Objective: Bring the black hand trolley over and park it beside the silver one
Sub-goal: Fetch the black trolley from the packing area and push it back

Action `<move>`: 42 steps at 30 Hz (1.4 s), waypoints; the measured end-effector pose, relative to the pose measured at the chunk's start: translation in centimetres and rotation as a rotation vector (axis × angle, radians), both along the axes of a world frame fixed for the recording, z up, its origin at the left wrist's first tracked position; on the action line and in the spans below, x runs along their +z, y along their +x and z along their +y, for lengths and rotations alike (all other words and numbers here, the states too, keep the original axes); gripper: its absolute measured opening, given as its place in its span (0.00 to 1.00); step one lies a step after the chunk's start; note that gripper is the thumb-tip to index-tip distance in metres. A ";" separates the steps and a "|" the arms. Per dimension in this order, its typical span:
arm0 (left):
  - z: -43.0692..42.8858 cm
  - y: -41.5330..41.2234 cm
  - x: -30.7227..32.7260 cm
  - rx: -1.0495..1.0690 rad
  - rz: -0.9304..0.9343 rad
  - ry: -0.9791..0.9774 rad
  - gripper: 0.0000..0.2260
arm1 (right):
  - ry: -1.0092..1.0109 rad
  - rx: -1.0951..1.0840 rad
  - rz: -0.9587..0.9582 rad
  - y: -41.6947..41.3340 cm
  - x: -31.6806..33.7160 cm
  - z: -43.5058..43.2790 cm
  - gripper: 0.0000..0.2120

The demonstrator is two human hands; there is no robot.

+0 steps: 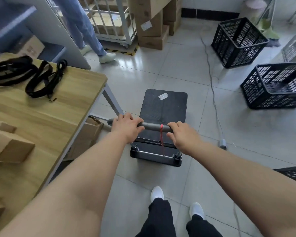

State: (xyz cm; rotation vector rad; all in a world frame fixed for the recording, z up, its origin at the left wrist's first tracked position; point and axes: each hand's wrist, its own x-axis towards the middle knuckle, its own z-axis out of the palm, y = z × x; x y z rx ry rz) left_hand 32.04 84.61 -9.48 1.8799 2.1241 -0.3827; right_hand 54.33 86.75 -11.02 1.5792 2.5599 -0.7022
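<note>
Clearly both hands are wrapped round the trolley's grey handle (155,126), the left hand (126,128) near its left end and the right hand (182,136) covering its right end, with a red cord (161,134) tied between them. Beyond the knuckles the trolley (163,113) stands on the tiled floor, its wheels hidden under the deck and its near edge partly cut by the wrists. No silver trolley can be made out; left of the left hand is a table (41,117), and off to the right are black crates (273,86).
</note>
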 end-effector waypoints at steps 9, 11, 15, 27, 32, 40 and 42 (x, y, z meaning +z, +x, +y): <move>-10.7 7.2 0.1 0.137 0.023 0.039 0.17 | 0.053 0.246 0.005 6.7 -0.7 -6.5 0.14; -12.9 8.9 -0.2 0.172 0.015 0.048 0.17 | 0.014 0.267 0.020 8.5 -0.4 -7.8 0.12; -16.8 12.3 -0.9 0.229 -0.014 0.057 0.17 | -0.012 0.312 0.036 11.8 -0.1 -10.6 0.11; -27.5 19.8 -0.9 0.313 -0.046 0.070 0.16 | 0.045 0.336 0.011 18.6 -0.6 -20.5 0.20; -32.8 23.4 -0.5 0.390 -0.103 0.014 0.16 | 0.026 0.393 -0.014 21.8 -0.4 -24.2 0.17; -40.0 27.0 0.4 0.477 -0.109 -0.069 0.16 | -0.028 0.536 -0.040 24.1 -0.1 -29.3 0.15; -41.7 27.9 0.5 0.507 -0.105 -0.067 0.16 | -0.041 0.583 -0.047 24.5 -0.1 -30.3 0.15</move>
